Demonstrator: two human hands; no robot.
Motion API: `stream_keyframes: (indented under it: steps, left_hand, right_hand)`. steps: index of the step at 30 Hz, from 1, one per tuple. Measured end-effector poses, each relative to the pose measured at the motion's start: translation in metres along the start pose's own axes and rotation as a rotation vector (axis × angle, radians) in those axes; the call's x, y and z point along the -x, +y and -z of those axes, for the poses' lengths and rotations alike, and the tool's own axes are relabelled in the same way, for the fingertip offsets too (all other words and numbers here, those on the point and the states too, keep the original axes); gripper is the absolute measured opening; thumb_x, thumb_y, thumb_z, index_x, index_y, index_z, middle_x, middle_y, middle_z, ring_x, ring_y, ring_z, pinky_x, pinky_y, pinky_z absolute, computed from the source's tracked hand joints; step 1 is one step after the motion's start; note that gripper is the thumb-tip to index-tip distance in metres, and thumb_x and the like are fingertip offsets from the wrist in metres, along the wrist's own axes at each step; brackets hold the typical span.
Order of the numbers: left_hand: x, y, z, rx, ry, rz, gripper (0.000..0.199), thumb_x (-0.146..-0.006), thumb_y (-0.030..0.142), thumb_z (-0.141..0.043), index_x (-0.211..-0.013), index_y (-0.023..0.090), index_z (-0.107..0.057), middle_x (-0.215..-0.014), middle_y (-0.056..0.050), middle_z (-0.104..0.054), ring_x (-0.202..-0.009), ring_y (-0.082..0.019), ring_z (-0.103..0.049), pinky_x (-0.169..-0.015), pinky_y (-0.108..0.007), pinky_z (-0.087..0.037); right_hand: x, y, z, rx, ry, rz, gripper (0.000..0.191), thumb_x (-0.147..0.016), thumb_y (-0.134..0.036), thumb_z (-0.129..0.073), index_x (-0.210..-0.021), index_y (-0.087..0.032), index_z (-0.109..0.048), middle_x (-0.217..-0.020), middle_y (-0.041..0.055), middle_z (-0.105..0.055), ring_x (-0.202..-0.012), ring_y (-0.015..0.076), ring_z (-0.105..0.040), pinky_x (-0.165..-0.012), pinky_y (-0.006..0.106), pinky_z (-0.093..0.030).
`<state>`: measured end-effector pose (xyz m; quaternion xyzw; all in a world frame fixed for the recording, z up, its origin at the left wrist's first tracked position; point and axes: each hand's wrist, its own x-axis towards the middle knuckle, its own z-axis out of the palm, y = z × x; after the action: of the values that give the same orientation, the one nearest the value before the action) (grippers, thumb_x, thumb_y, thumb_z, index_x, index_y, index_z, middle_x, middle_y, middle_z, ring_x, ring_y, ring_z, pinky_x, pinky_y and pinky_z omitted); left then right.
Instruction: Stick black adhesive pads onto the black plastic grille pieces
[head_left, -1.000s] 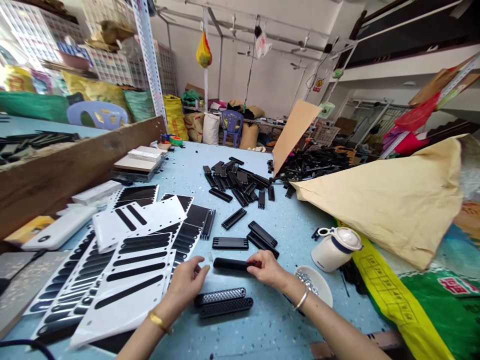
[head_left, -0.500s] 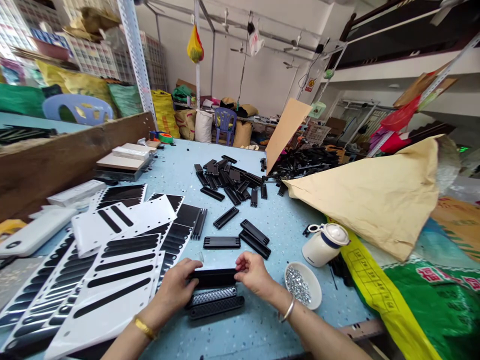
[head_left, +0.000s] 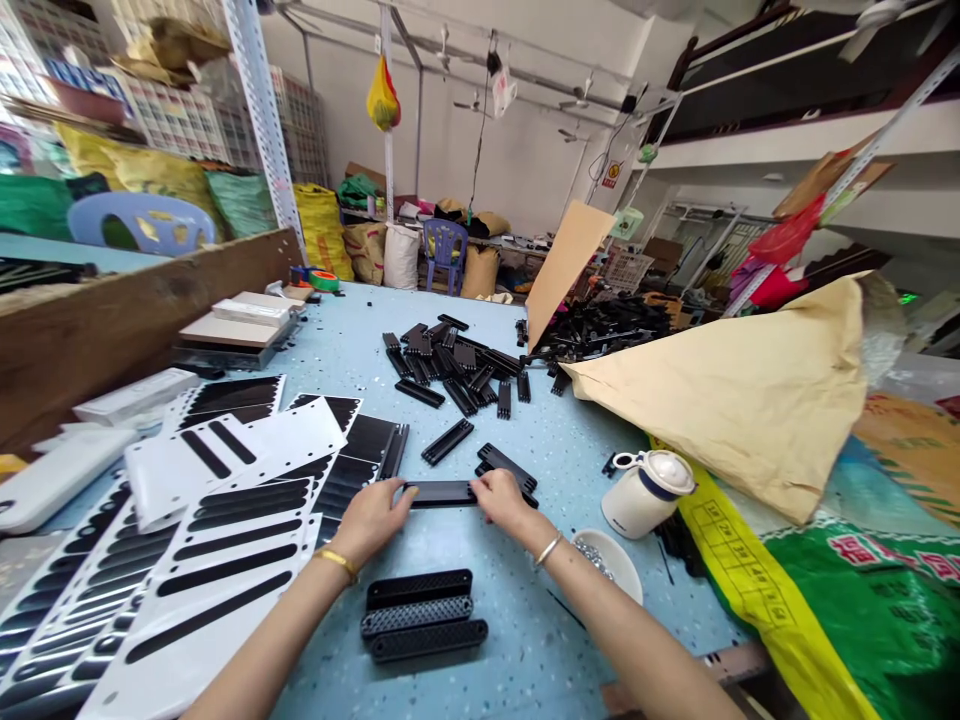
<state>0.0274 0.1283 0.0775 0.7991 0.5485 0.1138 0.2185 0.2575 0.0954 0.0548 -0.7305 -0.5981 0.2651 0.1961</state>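
My left hand [head_left: 373,520] grips the left end of a flat black plastic bar [head_left: 442,494]. The fingers of my right hand [head_left: 508,503] close on its other end. Nearer to me lie three black bars with textured faces [head_left: 420,612], side by side on the blue table. Two loose black bars [head_left: 504,464] are partly covered by my right hand. Beyond, another bar [head_left: 448,441] lies by itself, and a pile of similar bars [head_left: 465,365] spreads behind it. To the left, sheets of black strip stickers [head_left: 225,560] overlap one another.
A white bowl [head_left: 630,580] with small shiny metal parts sits partly behind my right forearm. Beside it stands a white lidded mug [head_left: 649,492]. Brown paper [head_left: 735,385] and a green-yellow sack [head_left: 840,600] border the right. A wooden board [head_left: 150,320] edges the left.
Both hands have moved away from me, from the bar beside the textured ones to the flat bar farther out. The nearer bar now lies free, textured face up, alongside the other two.
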Motion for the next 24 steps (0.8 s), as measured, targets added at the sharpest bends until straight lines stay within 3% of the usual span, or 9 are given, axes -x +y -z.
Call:
stream_keyframes:
  steps: [2,4,8,11,15,19,21,24]
  left_hand:
    - [-0.012,0.003,-0.003,-0.032,-0.045,-0.050,0.042,-0.081,0.038,-0.057,-0.115,0.014,-0.065,-0.096,-0.012,-0.072,-0.092,-0.027,-0.066,-0.082,-0.038,-0.046]
    - [-0.015,0.003,-0.002,-0.050,-0.098,-0.091,0.037,-0.073,0.030,-0.064,-0.108,0.018,-0.069,-0.092,-0.009,-0.072,-0.087,-0.025,-0.065,-0.078,-0.036,-0.046]
    - [0.000,-0.005,0.006,-0.035,-0.201,-0.153,0.020,-0.067,0.027,-0.062,-0.081,0.021,-0.075,-0.067,-0.003,-0.068,-0.069,-0.022,-0.062,-0.065,-0.028,-0.042]
    - [0.019,-0.010,0.012,-0.001,-0.273,-0.217,0.024,-0.074,0.036,-0.055,-0.069,0.022,-0.074,-0.056,0.000,-0.065,-0.059,-0.018,-0.058,-0.059,-0.025,-0.039]
    - [0.038,-0.012,0.011,0.002,-0.274,-0.261,0.041,-0.085,0.043,-0.046,-0.063,0.021,-0.072,-0.056,-0.002,-0.066,-0.056,-0.017,-0.056,-0.057,-0.027,-0.034]
    - [0.043,-0.009,0.010,0.011,-0.212,-0.253,0.043,-0.089,0.044,-0.039,-0.075,0.020,-0.072,-0.067,-0.006,-0.070,-0.064,-0.021,-0.060,-0.063,-0.029,-0.036]
    - [0.044,-0.006,0.011,0.022,-0.192,-0.252,0.044,-0.090,0.042,-0.036,-0.073,0.020,-0.070,-0.070,-0.008,-0.070,-0.067,-0.023,-0.061,-0.064,-0.030,-0.036]
    - [0.045,-0.001,0.012,0.049,-0.178,-0.248,0.042,-0.089,0.041,-0.038,-0.064,0.021,-0.064,-0.065,-0.007,-0.067,-0.065,-0.022,-0.060,-0.064,-0.030,-0.036]
  right_hand:
    - [-0.001,-0.003,0.001,0.063,-0.019,0.056,0.027,-0.088,-0.032,-0.068,-0.109,-0.015,-0.064,-0.102,0.0058,-0.067,-0.089,0.0198,-0.065,-0.078,0.036,-0.053]
    - [0.006,-0.005,0.003,0.115,-0.039,0.114,0.026,-0.078,-0.023,-0.074,-0.102,-0.015,-0.069,-0.088,0.0043,-0.070,-0.082,0.0203,-0.065,-0.073,0.030,-0.049]
    - [0.034,-0.008,0.005,0.188,-0.112,0.215,0.006,-0.075,-0.020,-0.069,-0.077,-0.018,-0.074,-0.064,0.0009,-0.069,-0.064,0.0165,-0.061,-0.057,0.024,-0.037]
    - [0.058,-0.013,0.004,0.226,-0.193,0.284,0.022,-0.081,-0.023,-0.062,-0.062,-0.019,-0.071,-0.053,-0.0016,-0.064,-0.054,0.0128,-0.055,-0.052,0.023,-0.031]
    - [0.075,-0.013,0.010,0.292,-0.156,0.302,0.022,-0.084,-0.035,-0.062,-0.073,-0.021,-0.075,-0.070,0.0022,-0.072,-0.070,0.0164,-0.063,-0.063,0.024,-0.038]
    - [0.060,0.004,0.035,0.386,0.025,0.153,0.023,-0.083,-0.035,-0.064,-0.092,-0.015,-0.072,-0.097,0.0133,-0.071,-0.089,0.0241,-0.065,-0.074,0.029,-0.042]
    - [0.048,0.017,0.048,0.426,0.090,0.084,0.022,-0.082,-0.030,-0.066,-0.095,-0.013,-0.070,-0.101,0.0160,-0.069,-0.093,0.0265,-0.064,-0.076,0.031,-0.042]
    - [0.037,0.033,0.058,0.451,0.095,0.055,0.024,-0.074,-0.025,-0.075,-0.093,-0.014,-0.067,-0.096,0.0125,-0.069,-0.091,0.0263,-0.065,-0.075,0.030,-0.043]
